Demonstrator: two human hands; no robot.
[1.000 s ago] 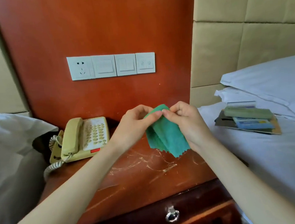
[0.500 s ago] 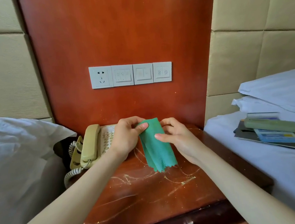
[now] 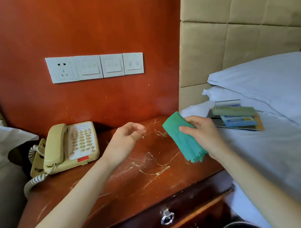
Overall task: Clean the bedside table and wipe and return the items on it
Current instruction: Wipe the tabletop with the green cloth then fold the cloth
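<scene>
My right hand (image 3: 203, 134) grips a folded green cloth (image 3: 182, 138) above the right side of the reddish wooden bedside table (image 3: 126, 185), whose top is streaked with pale scratches and smears. My left hand (image 3: 125, 139) hovers over the middle of the table with loosely curled fingers and holds nothing. A beige corded telephone (image 3: 70, 146) sits on the table's left rear. On the bed at the right lie a greenish remote control (image 3: 234, 111) and several cards and booklets (image 3: 237, 122).
A white socket and switch panel (image 3: 94, 67) is on the red wall behind the table. White pillows (image 3: 270, 78) lie on the right bed, and another bed's bedding (image 3: 1, 143) is at the left. The table's drawer has a metal ring handle (image 3: 167, 218). A dark round rim (image 3: 241, 226) shows below.
My left hand has let go of the green cloth and moved left. My right hand now holds the cloth alone, carried rightwards over the table.
</scene>
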